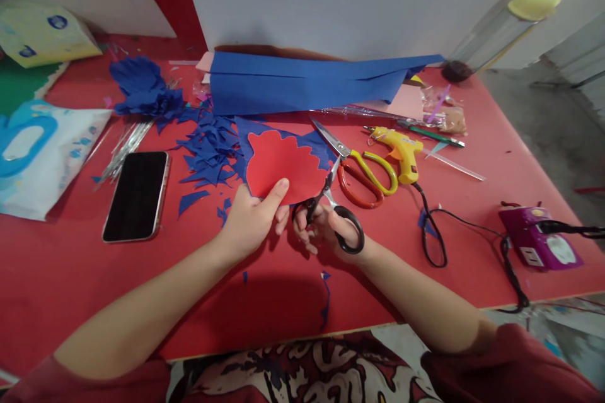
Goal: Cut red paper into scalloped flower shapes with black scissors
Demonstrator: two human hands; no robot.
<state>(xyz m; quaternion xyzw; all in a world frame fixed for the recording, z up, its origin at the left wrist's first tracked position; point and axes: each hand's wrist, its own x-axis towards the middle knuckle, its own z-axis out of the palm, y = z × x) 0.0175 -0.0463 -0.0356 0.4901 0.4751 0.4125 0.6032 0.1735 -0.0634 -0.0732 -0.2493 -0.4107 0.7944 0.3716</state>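
Observation:
My left hand [253, 214] pinches a red scalloped paper shape [283, 166] by its lower edge, thumb on top. Blue paper [242, 138] shows around and behind the red shape; I cannot tell whether the hand grips it too. In my right hand [326, 226] is a pair of black-handled scissors [348, 229], fingers in the loops. Their blades point up and away beside the right edge of the red paper. A larger pair of scissors [363, 169] with red and yellow handles lies just beyond. Blue paper scraps [212, 144] are heaped left of the red shape.
A blue sheet [302, 84] lies along the back. To the right are a yellow glue gun [399, 151], a green cutter [437, 135] and a purple power box [543, 239]. At left lie a phone [137, 195], silver wires [125, 147] and a wipes pack [51, 151].

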